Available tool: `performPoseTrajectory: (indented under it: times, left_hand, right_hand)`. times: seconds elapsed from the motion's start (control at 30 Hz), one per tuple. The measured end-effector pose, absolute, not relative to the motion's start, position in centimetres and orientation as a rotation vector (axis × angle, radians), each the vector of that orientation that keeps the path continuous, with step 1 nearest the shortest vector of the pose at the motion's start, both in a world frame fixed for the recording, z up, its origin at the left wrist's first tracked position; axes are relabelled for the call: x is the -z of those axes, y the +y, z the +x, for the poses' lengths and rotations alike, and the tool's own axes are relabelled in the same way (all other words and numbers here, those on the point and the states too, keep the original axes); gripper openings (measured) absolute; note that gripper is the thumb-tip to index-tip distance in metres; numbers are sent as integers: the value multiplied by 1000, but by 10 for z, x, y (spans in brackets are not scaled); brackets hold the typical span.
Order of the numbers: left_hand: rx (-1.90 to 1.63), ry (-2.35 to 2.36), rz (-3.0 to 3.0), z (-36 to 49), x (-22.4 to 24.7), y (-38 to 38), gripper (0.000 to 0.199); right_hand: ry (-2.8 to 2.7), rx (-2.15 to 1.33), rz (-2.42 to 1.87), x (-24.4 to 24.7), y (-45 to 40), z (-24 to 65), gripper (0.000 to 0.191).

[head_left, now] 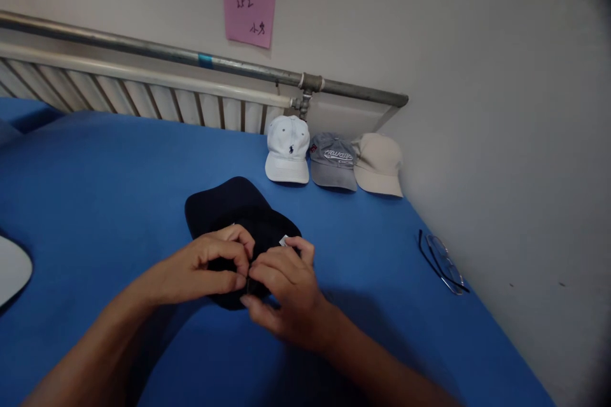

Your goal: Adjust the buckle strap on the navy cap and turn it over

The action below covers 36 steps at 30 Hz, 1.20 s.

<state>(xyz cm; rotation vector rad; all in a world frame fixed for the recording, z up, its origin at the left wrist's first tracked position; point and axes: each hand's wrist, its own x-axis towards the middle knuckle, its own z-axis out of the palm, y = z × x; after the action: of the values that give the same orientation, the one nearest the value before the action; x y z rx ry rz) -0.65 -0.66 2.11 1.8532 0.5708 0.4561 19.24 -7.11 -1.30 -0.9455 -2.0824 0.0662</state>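
Note:
A dark navy baseball cap (229, 199) lies upside down on the blue cloth, its brim pointing to the upper left and its inside facing up. My left hand (205, 264) pinches the cap's back edge from the left, thumb and fingers closed on it. From the right, my right hand (286, 286) grips the same edge, with its fingertips almost touching those of the left. A small white label (283, 240) shows inside the cap beside my right fingers. What exactly lies between the fingertips is dark and hard to make out.
Behind the navy cap stand a white cap (287, 151), a grey cap (333, 164) and a beige cap (379, 165) in a row. Glasses (443, 264) lie near the blue surface's right edge. A radiator (162, 98) and a metal pipe (258, 71) run along the wall. A white rounded object (12, 270) sits at far left.

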Motion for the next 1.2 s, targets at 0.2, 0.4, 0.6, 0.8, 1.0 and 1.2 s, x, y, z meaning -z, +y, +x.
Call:
performPoseTrajectory:
  times: [0.2, 0.4, 0.6, 0.8, 1.0, 1.2]
  left_hand:
    - [-467, 502, 1815, -18, -27, -10, 8]
    - [-397, 374, 1763, -39, -37, -6, 8]
    - [-392, 529, 1839, -39, -36, -2, 22]
    - [-154, 731, 1961, -18, -23, -9, 32]
    - [-189, 766, 1930, -19, -15, -5, 20]
    - [-200, 694, 1807, -23, -8, 1, 21]
  right_hand:
    - [-2076, -146, -954, 13, -72, 193, 13]
    - [-2073, -182, -977, 8, -69, 197, 13]
    - [-2096, -195, -980, 13, -67, 197, 12]
    - [-2089, -327, -939, 12, -64, 200, 22]
    - [-1690, -694, -1083, 14, -49, 225, 26]
    - [-1782, -627, -1040, 15, -42, 233, 33]
